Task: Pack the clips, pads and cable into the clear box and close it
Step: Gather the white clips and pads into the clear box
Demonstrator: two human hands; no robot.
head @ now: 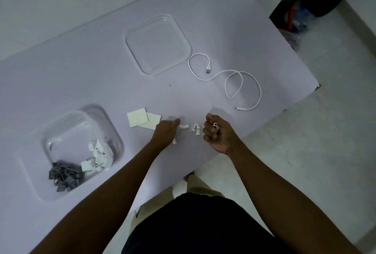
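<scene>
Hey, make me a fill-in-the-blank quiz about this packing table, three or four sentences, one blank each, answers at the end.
The darker clips heaped in the clear box are ___ in colour. The lid lies apart on the table, so the box stands ___. The white cable lies to the ___ of the lid. The right hand grips a small white ___.
Missing words: grey; open; right; clip.

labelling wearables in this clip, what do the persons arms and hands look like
The left arm and right arm are bare, no sleeves showing. The left hand and right hand wear no gloves; no watch or band shows at either wrist.
</scene>
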